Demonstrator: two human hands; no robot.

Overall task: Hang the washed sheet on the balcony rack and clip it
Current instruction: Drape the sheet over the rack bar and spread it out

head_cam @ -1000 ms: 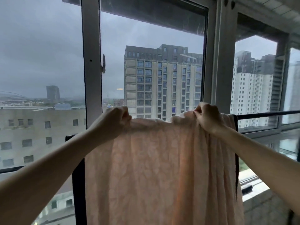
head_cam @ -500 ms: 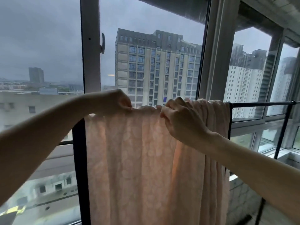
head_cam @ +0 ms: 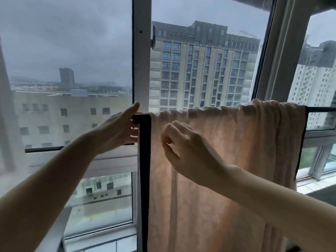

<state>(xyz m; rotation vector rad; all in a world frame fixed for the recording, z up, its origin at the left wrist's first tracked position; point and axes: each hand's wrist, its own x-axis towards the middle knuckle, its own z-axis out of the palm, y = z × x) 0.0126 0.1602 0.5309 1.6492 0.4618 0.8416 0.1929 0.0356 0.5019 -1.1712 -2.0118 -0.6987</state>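
A pale pink sheet (head_cam: 236, 160) hangs over a black rack rail (head_cam: 320, 109), bunched in small folds along the top. A dark border (head_cam: 144, 170) runs down its left edge. My left hand (head_cam: 116, 130) is at the rail's left end (head_cam: 136, 118), thumb raised above it and fingers spread behind the dark border. My right hand (head_cam: 187, 151) is in front of the sheet's upper left part with its fingers curled. Whether it pinches the cloth is unclear. No clip is in view.
The rack stands just inside tall balcony windows with a white frame post (head_cam: 141, 51) right behind the rail's left end. A thick corner post (head_cam: 283, 51) rises on the right. A tiled sill (head_cam: 312, 184) runs low on the right.
My left hand has let go of the sheet's top and slid left to the rail's end. My right hand dropped from the top edge to the front of the sheet. The sheet lies spread wider.
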